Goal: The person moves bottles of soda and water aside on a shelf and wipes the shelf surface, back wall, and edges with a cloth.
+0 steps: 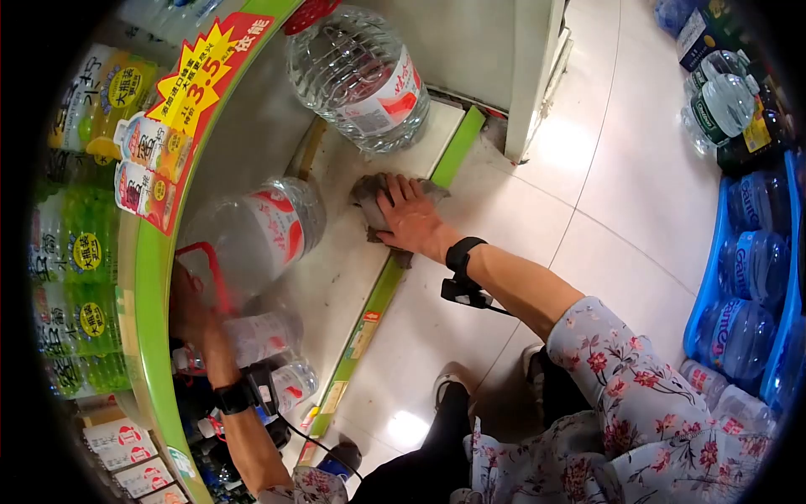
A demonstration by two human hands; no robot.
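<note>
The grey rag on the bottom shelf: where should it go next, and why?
Probably sweep the grey rag toward the lifted jug. The right hand presses the rag flat near the shelf's green front edge, while the left hand tilts that jug up by its red handle, so the shelf patch beside it is exposed and looks not yet reached.

Glossy pale tiled floor beside green-edged shop shelves.

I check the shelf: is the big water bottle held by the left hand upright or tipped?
Tipped. The left hand grips its red handle and the bottle leans off the shelf.
</note>
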